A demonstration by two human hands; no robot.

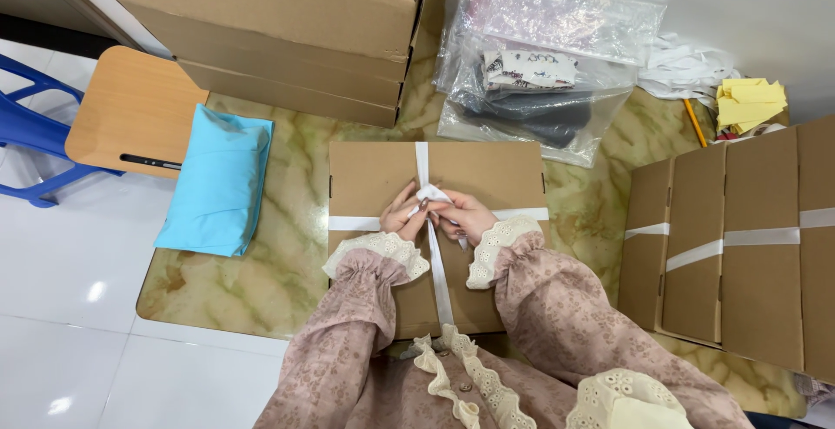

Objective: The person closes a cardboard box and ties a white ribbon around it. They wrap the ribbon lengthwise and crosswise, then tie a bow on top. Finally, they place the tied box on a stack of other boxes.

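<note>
Two hands in lace-cuffed sleeves meet over a flat cardboard box point(383, 177) lying on the marbled desk point(287, 255), directly at 12 o'clock from the wearer. The left hand point(402, 214) and right hand point(465, 214) each have their grip pressed on the white ribbon point(439, 281) where its crossing bands come together, pinching a small bunched knot at the box's centre. The knot looks only half formed; should either pinch slacken, the bands would likely loosen and slide off-centre, and a hard pull could crease the lid's edges.

At 9 o'clock, a pale blue fabric bundle point(217, 177) overhangs the desk's edge beside a wooden seat with a blue frame point(130, 107), where a nudge of the box could tip it to the floor. At 3 o'clock lie more ribbon-wrapped boxes point(739, 246). Farther off, at 11 o'clock, plain cartons point(278, 29) are stacked; at 1 o'clock, clear plastic bags point(539, 55) hold folded cloth.
</note>
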